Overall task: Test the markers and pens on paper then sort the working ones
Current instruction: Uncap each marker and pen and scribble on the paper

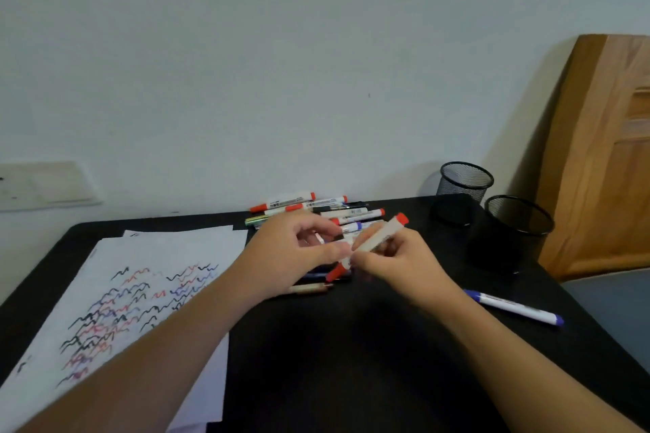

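Observation:
My right hand [397, 265] grips a white marker with red ends [381, 234], tilted up to the right. My left hand [292, 253] pinches the same marker near its lower red cap [336, 271]. Both hands hover over the black table [351, 362], just in front of a pile of markers and pens [316, 209] by the wall. A few more pens [309, 286] lie under my hands. Sheets of paper [140, 292] covered in black, red and blue scribbles lie at the left.
Two black mesh pen cups stand at the back right, one by the wall [464, 186] and one nearer [513, 232]. A blue-capped white marker [513, 308] lies alone at the right. A wooden panel [605, 151] leans beyond the table's right edge.

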